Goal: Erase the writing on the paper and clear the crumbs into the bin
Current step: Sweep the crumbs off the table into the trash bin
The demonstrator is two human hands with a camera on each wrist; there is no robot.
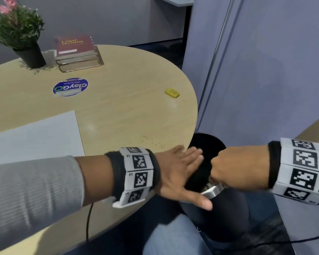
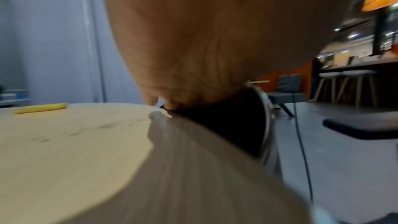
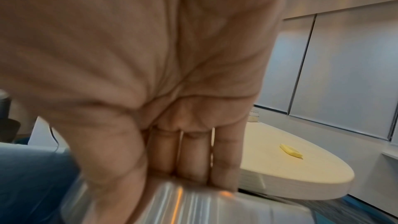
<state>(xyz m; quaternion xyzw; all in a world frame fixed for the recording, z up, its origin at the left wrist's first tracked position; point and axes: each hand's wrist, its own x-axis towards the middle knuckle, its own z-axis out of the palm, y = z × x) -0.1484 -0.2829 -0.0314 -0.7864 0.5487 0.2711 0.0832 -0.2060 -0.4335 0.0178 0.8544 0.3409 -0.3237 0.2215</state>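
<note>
A round, pale wood table (image 1: 118, 111) fills the left and centre of the head view. At its right edge, low in the frame, the person's left hand (image 1: 180, 173) lies flat with fingers straight and spread, palm down, reaching past the table rim over the dark mouth of a bin (image 1: 208, 144). It holds nothing. Just above that hand, a thin scatter of dark eraser crumbs (image 1: 153, 141) sits on the tabletop near the edge.

The right hand (image 1: 232, 162) comes in from the right of the frame, its fingers curled around the bin's shiny metal rim (image 1: 213, 191), holding the bin against the table edge. In the right wrist view the fingers wrap over that blurred silver rim; the bin's body is cut off below. The inside of the bin is black and nothing in it can be made out.

A sheet of white paper (image 1: 35, 135) lies at the left of the frame, partly hidden by the grey sleeve (image 1: 35, 190); no writing is readable on the part that shows. A yellow eraser (image 1: 172, 93) rests alone at centre right of the table, well apart from both hands. At the upper left stand a potted plant (image 1: 17, 32) and a stack of books (image 1: 77, 52), with a round blue sticker (image 1: 70, 87) below them. The left wrist view is heavily blurred.
</note>
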